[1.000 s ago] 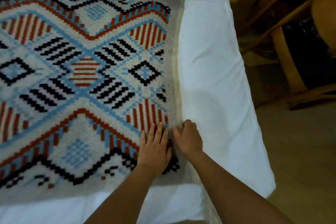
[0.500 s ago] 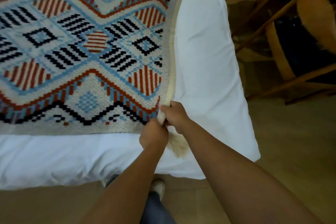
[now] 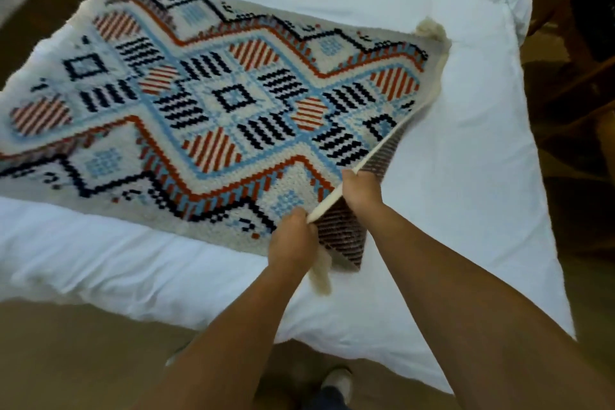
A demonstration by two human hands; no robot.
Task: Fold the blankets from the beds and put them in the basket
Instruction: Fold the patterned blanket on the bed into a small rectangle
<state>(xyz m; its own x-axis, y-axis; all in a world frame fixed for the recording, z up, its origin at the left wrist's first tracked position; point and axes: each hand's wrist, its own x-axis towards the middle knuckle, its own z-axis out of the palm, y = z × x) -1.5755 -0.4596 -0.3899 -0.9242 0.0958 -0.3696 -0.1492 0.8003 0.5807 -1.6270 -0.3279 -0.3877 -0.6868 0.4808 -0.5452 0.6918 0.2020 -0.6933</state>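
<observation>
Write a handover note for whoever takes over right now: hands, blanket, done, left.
Left hand: fingers pinch the blanket at its near right corner, just above the tassel.
Right hand: grips the same cream edge a little further along.
Blanket: patterned side up, spread on the white bed. Only the held corner is lifted, with its striped underside showing.
Done: corner picked up; no fold visible.
Left: fold it, then put it in the basket, which is not in view.
</observation>
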